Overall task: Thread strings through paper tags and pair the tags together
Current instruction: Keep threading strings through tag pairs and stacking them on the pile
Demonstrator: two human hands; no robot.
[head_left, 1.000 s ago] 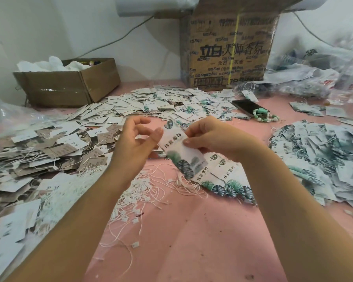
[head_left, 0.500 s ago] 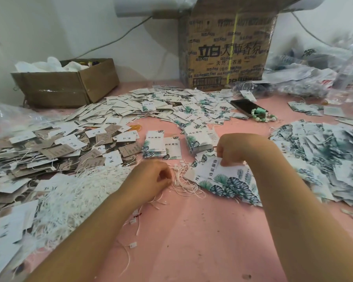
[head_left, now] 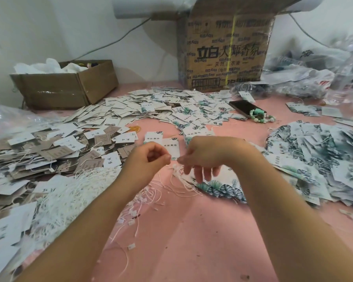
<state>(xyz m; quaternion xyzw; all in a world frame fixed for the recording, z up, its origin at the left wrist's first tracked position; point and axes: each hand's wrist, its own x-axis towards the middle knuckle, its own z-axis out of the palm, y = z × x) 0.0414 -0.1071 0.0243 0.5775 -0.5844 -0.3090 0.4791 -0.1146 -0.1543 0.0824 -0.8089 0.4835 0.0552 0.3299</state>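
L hand (head_left: 149, 159) had thumb & forefinger pinched tight, apparently on a strand of the string tuft (head_left: 177, 170) just below it. R hand (head_left: 204, 157) met it fingertip to fingertip, other fingers hanging loose; couldn't tell if it held anything. Leaf-print tags (head_left: 218, 188) lay under the R hand on the pink table (head_left: 192, 231). Big string heap (head_left: 69, 196) near-left, phone (head_left: 243, 107) far right.

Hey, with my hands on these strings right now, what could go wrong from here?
Your left hand and right hand pinch at a tangled string clump, so extra strings may lift together. The loose string pile lies against the brown tags, so strings could snag them.
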